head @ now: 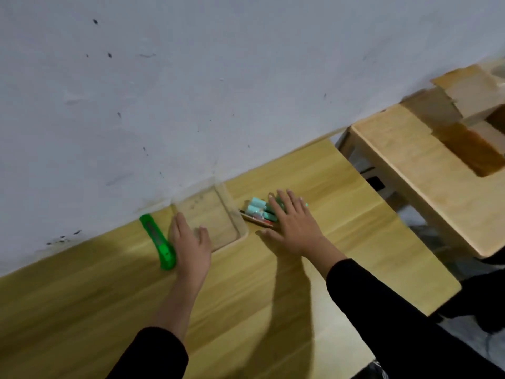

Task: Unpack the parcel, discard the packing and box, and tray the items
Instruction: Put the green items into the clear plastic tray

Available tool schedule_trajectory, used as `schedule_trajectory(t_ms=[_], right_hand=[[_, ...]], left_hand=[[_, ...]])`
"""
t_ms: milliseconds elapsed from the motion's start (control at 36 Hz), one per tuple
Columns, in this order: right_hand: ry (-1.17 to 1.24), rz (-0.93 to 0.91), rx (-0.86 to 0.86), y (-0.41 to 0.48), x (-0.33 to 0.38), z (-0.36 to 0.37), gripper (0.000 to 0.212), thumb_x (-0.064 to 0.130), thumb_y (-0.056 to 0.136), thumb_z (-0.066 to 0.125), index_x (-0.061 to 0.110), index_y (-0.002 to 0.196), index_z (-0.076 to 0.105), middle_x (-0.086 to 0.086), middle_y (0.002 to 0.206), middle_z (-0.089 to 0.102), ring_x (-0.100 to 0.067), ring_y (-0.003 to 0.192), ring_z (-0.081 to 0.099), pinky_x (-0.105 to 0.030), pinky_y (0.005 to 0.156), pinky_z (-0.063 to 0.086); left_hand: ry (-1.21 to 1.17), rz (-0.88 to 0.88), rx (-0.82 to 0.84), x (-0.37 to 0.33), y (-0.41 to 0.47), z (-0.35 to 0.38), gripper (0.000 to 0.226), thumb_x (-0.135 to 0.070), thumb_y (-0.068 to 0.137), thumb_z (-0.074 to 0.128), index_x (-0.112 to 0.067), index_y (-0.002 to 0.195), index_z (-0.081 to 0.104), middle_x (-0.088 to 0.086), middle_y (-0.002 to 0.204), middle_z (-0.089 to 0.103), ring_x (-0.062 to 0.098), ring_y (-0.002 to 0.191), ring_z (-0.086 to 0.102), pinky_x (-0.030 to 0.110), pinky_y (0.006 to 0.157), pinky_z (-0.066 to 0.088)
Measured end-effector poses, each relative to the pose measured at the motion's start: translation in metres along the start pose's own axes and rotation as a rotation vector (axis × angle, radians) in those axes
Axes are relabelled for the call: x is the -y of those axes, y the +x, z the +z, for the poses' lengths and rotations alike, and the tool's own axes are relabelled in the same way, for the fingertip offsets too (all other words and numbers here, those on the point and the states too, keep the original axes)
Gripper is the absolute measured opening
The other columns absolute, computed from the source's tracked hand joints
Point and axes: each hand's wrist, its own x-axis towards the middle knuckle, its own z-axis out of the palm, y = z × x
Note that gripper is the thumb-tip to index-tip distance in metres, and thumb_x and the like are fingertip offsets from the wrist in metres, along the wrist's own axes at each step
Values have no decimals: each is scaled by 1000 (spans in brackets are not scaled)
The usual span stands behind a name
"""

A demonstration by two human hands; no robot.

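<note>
A clear, empty tray [218, 212] sits against the wall on the wooden table. My left hand [191, 242] lies on the tray's near left corner, fingers straight. Right of the tray is a small pack of teal cylinders [258, 209] on a card backing. Over that pack's right side my right hand [293, 222] lies flat with fingers spread. An open cardboard box [464, 119] stands on a second table at the right.
A green utility knife [159, 242] lies just left of my left hand. The lower wooden table [426, 192] at the right is set apart by a gap showing the floor. A grey wall runs along the table's far edge.
</note>
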Motion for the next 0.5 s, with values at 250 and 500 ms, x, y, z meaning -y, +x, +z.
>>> schedule_trajectory(t_ms=[250,500], right_hand=[[-16,100,-139,26,20,20,78,59,83,11,13,147,14,-13,157,15,-32,145,9,-52,115,-3],[66,152,-132,39,20,10,88,65,83,41,15,148,7,-13,158,1,-30,146,-3,-51,116,-2]], left_hand=[[-59,47,-17,1,-3,6,64,-18,94,47,-4,147,14,18,151,24,28,140,24,29,114,18],[-75,32,-16,-3,-5,7,64,-15,94,47,-4,147,14,16,151,26,26,139,26,18,107,18]])
